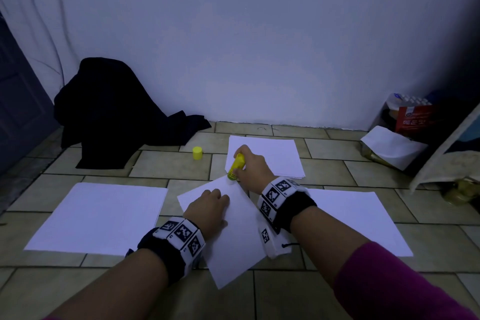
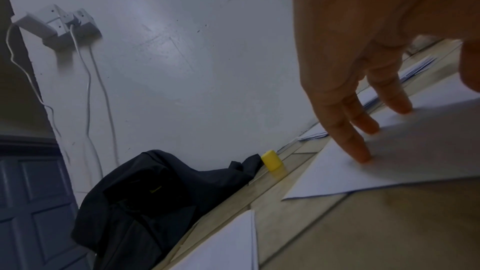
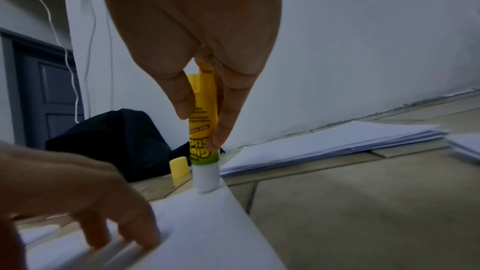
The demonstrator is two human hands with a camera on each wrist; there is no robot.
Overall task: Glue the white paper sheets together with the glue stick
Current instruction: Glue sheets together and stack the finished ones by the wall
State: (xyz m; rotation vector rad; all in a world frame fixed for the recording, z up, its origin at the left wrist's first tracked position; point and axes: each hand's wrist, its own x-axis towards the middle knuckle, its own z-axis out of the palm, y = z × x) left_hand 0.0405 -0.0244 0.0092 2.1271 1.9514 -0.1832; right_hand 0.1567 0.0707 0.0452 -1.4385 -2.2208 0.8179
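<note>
Head view first: the right hand (image 1: 250, 166) has its fingers wrapped round the yellow plastic glue stick (image 1: 235, 167), tip down on the far corner of the tilted white paper sheet (image 1: 233, 236) lying on the tiled floor (image 1: 285, 293). The left hand (image 1: 207, 209) lies on the middle of that sheet, fingers fairly straight, pinning it. A stack of white paper (image 1: 275, 157) sits just beyond, near the wall, with more white sheets to either side. The little yellow cap (image 1: 197, 153) stands on the floor, left of the stack.

Left wrist view: straight fingertips (image 2: 363, 156) press down on the sheet near its edge, holding nothing.

Right wrist view: thumb and fingers (image 3: 221, 130) pinch the stick upright, white glue end touching the sheet's corner.

So I'd say we're at the glue-spreading step, only just at the corner. Next move probably calls for dragging the stick along the edge while the left hand keeps the paper from sliding, then laying another sheet on top.
</note>
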